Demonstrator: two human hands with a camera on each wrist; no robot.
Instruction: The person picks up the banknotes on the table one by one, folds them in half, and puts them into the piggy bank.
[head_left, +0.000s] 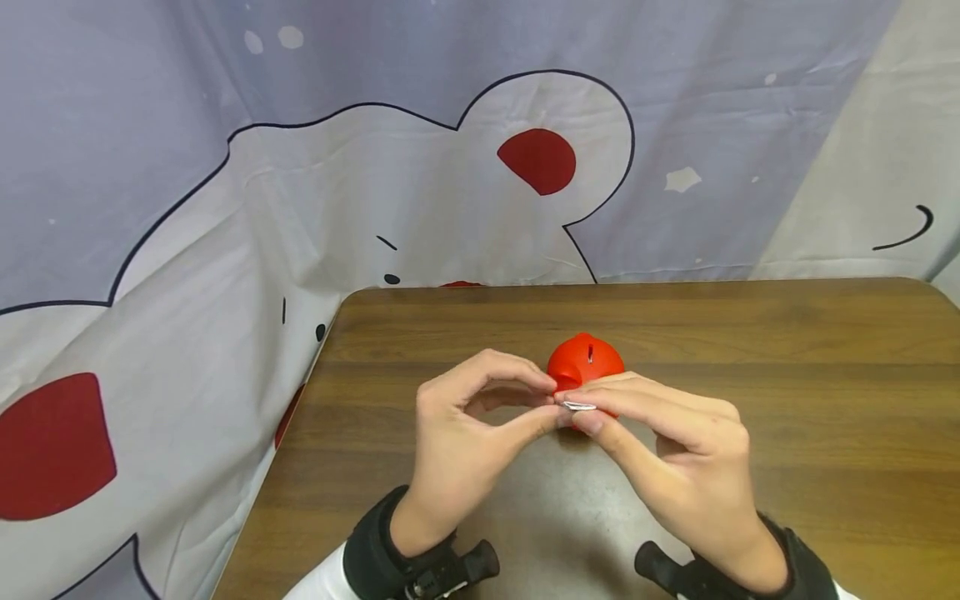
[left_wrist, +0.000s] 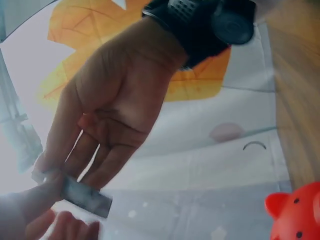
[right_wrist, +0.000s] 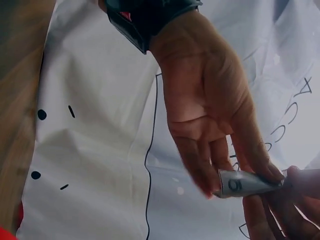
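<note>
A small folded banknote [head_left: 580, 406] is held between both hands, in front of a red piggy bank [head_left: 573, 360] with a slot in its top. My left hand [head_left: 476, 446] pinches the note's left end between thumb and fingertips. At its other end, the thumb and fingers of my right hand [head_left: 686, 462] grip it. The right wrist view shows the banknote [right_wrist: 242, 184] as a narrow, greyish strip with a dark printed numeral. In the left wrist view the banknote [left_wrist: 89, 197] is a flat strip across the fingertips. Fingers partly hide the front of the piggy bank.
The piggy bank stands on a brown wooden table [head_left: 825, 400]. Behind the table and along its left side hangs a cartoon-print cloth [head_left: 315, 200]. Both wrists wear black bands, each with a camera [head_left: 480, 562] that juts inward.
</note>
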